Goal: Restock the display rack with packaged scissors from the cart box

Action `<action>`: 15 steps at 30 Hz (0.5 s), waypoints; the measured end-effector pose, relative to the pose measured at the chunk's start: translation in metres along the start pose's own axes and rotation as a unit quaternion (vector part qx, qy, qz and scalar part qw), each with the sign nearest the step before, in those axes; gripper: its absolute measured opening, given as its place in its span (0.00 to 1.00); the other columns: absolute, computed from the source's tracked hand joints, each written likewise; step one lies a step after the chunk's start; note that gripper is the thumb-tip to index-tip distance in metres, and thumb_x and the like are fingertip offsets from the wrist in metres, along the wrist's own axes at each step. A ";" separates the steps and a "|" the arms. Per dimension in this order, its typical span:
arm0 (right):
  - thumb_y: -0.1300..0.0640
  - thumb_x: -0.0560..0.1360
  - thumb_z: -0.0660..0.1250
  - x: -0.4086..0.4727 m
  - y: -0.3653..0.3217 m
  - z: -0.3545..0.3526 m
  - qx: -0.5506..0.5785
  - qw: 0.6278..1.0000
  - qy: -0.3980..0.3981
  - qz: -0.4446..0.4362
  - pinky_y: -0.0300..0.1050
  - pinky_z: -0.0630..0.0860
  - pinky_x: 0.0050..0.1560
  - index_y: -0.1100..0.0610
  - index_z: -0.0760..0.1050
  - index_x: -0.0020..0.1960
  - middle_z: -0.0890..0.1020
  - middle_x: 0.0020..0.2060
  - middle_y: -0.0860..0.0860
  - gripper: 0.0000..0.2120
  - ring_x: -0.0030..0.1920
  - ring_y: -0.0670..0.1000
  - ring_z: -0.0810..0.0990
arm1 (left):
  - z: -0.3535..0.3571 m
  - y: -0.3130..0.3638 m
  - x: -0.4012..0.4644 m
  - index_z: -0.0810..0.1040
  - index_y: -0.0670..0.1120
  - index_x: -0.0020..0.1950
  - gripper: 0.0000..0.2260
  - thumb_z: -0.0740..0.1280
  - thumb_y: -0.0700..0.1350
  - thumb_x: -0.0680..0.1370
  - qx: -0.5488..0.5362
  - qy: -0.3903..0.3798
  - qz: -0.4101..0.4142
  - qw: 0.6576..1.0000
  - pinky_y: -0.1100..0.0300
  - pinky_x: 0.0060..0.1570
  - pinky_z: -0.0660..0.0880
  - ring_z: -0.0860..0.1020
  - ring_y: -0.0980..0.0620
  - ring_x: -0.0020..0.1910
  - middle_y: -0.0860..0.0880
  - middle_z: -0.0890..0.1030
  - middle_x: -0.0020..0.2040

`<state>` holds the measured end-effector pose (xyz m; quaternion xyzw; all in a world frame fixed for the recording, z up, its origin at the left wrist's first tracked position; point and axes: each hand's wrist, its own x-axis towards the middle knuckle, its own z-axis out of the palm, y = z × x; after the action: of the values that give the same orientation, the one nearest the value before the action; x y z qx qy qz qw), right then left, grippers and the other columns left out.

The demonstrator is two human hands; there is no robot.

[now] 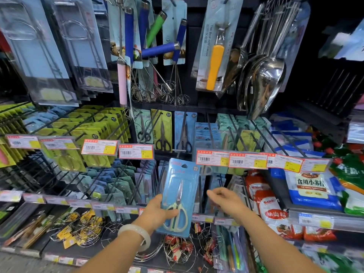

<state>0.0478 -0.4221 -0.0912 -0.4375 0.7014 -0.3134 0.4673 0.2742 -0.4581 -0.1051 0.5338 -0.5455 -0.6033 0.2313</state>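
One blue scissors pack (pixel 178 196) is what we are holding upright before the display rack (pixel 177 107). Our left hand (pixel 157 211) is gripping its lower left edge, thumb lying across the pale handles, so most of the card is rising above the grip. Our right hand (pixel 226 198) is hovering just beside it, fingers loose and empty. We are judging it best to line the hang hole up with a bare peg (pixel 210 131) before sliding it on.

There is one view only, from a wide-angle camera on the person's head. It looks forward and a little down, close to the display rack (pixel 137 152), which fills the frame. Both forearms enter from the bottom edge. The edges of the picture bend outward.
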 end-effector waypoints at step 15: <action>0.64 0.74 0.67 -0.022 0.004 -0.006 -0.009 0.998 0.033 -0.056 0.38 0.74 0.33 0.55 0.67 0.39 0.73 0.29 0.50 0.11 0.28 0.44 0.73 | 0.055 0.025 0.011 0.78 0.45 0.52 0.07 0.69 0.39 0.75 0.077 -0.009 0.057 0.995 0.54 0.48 0.79 0.81 0.51 0.46 0.48 0.83 0.47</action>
<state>0.0449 -0.4003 -0.0834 -0.4693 0.6936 -0.3470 0.4222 0.2133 -0.4524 -0.0956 0.5124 -0.6220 -0.5500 0.2191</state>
